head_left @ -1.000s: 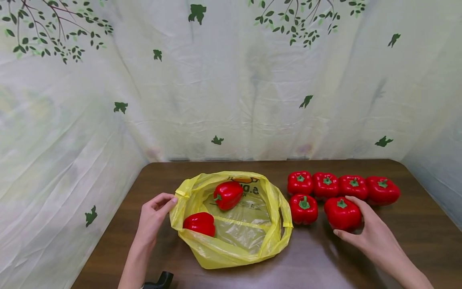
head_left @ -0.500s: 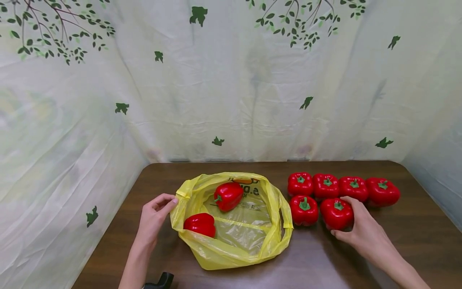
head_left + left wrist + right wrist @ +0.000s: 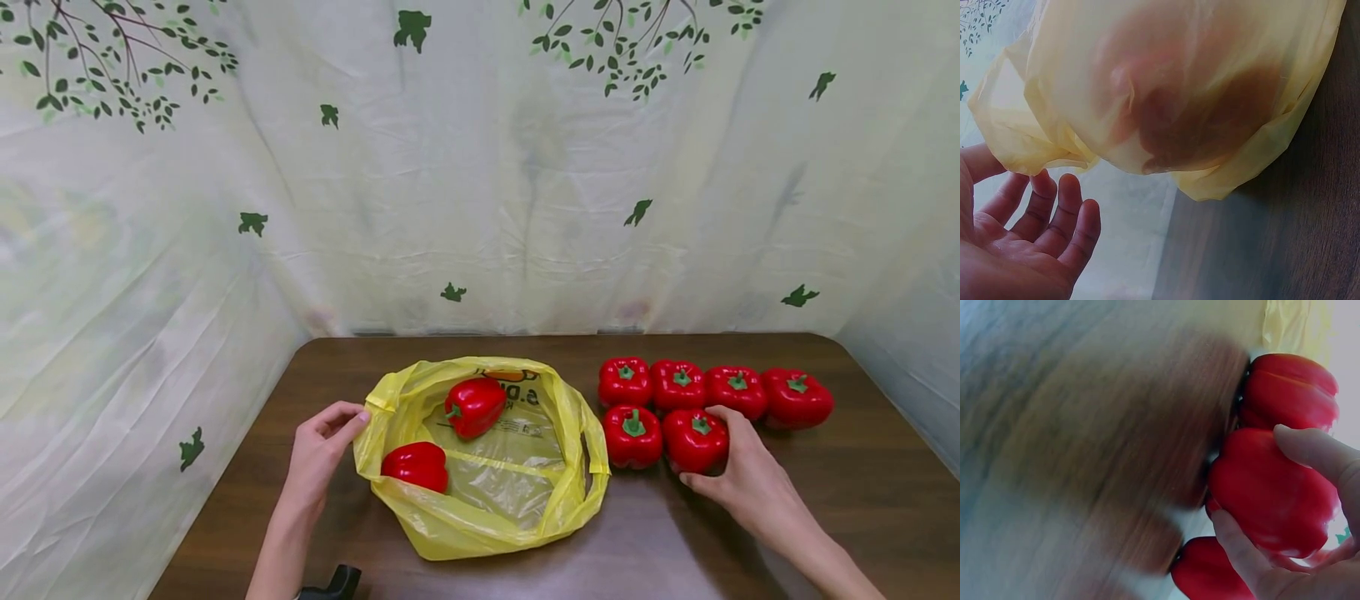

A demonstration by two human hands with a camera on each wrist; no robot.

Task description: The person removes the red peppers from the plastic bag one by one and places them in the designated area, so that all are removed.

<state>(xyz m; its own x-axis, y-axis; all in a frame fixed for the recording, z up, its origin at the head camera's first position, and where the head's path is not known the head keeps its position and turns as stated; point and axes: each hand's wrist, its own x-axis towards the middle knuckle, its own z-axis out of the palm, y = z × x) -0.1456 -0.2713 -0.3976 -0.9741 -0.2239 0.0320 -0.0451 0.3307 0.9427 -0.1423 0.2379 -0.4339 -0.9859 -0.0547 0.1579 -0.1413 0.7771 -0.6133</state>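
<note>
A yellow plastic bag (image 3: 450,533) lies with its mouth wide on the table, two red bell peppers (image 3: 476,407) inside it. My left hand (image 3: 321,450) pinches the bag's left rim between thumb and finger; in the left wrist view the other fingers (image 3: 1060,219) are loosely bent below the plastic. On the right side my right hand (image 3: 757,483) grips a red bell pepper (image 3: 696,440) by its right side, thumb at the front. That pepper stands upright in the front row, beside another pepper (image 3: 632,437), its stem up.
Behind the gripped pepper runs a back row of several red bell peppers (image 3: 678,385). The brown wooden table (image 3: 345,358) ends at a pale leaf-printed curtain (image 3: 525,208). A black object (image 3: 337,583) shows by the left wrist at the front edge.
My right hand has brought the gripped pepper a little to the left, up close to its neighbour in the front row. The left hand and the bag have stayed put.
</note>
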